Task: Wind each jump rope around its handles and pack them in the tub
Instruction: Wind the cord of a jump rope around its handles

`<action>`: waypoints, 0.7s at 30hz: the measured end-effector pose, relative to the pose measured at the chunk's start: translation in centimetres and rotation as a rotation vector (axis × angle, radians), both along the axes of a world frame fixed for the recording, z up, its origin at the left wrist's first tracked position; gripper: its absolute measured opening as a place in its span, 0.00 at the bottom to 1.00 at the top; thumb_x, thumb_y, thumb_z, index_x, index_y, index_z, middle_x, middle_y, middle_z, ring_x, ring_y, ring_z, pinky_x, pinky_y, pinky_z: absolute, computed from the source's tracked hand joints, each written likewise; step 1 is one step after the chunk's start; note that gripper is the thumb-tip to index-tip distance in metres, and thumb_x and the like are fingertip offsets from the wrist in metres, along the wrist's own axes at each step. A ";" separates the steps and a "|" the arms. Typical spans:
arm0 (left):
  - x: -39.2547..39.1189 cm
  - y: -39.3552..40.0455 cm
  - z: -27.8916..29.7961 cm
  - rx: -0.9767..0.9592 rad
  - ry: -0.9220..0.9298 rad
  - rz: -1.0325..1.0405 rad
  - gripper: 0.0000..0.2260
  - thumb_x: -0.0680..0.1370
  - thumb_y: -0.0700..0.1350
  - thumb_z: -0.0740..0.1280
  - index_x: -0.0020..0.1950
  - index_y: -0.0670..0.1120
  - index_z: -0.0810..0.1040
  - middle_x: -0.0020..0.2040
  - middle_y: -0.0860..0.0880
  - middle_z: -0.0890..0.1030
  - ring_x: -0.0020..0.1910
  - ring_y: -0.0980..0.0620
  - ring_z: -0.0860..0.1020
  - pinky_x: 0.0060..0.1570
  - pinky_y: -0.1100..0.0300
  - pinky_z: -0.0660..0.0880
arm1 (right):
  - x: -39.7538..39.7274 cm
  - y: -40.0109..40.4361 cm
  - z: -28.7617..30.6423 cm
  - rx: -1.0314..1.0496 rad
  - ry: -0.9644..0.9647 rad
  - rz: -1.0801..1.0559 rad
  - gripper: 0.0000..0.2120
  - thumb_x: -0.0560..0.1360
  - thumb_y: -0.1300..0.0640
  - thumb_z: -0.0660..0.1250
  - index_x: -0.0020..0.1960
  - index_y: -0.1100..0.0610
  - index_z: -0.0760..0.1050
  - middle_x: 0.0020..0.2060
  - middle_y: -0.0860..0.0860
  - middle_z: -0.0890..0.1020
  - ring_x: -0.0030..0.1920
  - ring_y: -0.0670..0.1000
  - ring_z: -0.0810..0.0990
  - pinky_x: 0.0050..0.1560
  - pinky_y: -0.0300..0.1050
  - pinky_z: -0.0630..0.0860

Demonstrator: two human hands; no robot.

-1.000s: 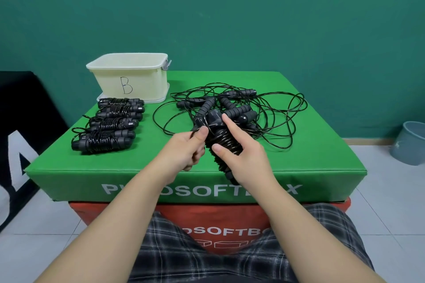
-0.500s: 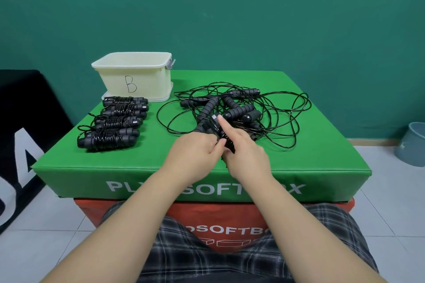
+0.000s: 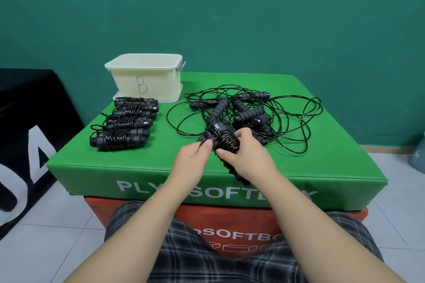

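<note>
Black wound rope (image 3: 226, 142) clenched in right grip (image 3: 249, 157); left grip (image 3: 192, 158) pinches its cord.

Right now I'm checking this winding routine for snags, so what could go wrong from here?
The cord pinched by the left hand may slip, loosening the coils on the bundle that the right hand holds. Its loose end seems to run into the tangled pile, so pulling could drag other ropes along. The wound ropes are not yet in the tub.
</note>
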State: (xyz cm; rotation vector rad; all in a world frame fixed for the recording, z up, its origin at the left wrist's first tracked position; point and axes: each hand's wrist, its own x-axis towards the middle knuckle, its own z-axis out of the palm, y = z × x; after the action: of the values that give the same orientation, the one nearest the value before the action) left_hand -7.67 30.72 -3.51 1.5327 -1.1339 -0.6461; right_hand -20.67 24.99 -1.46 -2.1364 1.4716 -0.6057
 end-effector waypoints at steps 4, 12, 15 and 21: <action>1.3 0.2 -1.0 0.072 0.059 0.072 0.19 0.81 0.52 0.57 0.33 0.44 0.69 0.29 0.50 0.72 0.28 0.53 0.69 0.32 0.59 0.65 | 0.2 -0.4 -0.2 0.078 -0.133 0.041 0.23 0.68 0.42 0.74 0.56 0.50 0.69 0.45 0.41 0.77 0.48 0.47 0.77 0.51 0.46 0.75; 4.0 -0.9 -1.6 0.137 0.713 -0.043 0.13 0.79 0.53 0.60 0.58 0.46 0.72 0.55 0.49 0.77 0.51 0.45 0.80 0.46 0.50 0.78 | 2.5 -2.8 -0.6 0.181 -0.346 0.121 0.07 0.69 0.47 0.75 0.42 0.46 0.78 0.39 0.42 0.83 0.40 0.42 0.80 0.47 0.40 0.75; 5.0 -2.1 -1.5 0.137 0.757 -0.119 0.11 0.78 0.50 0.62 0.56 0.45 0.74 0.55 0.46 0.78 0.52 0.46 0.80 0.49 0.46 0.77 | 3.8 -3.8 -0.4 0.166 -0.305 0.182 0.06 0.71 0.47 0.72 0.39 0.45 0.77 0.32 0.41 0.80 0.33 0.37 0.76 0.36 0.31 0.70; 8.6 -5.4 -1.4 0.140 0.776 -0.098 0.23 0.74 0.51 0.64 0.66 0.42 0.72 0.61 0.44 0.79 0.52 0.46 0.79 0.43 0.50 0.78 | 7.0 -6.3 0.2 0.216 -0.242 0.341 0.18 0.80 0.53 0.61 0.68 0.57 0.73 0.63 0.50 0.79 0.61 0.47 0.76 0.60 0.37 0.67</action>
State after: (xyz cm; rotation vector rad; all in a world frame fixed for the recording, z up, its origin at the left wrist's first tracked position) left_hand 0.92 25.37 -4.94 1.1616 -0.5736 -1.2698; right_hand -13.65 18.71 -1.22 -2.0013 0.9685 -0.5304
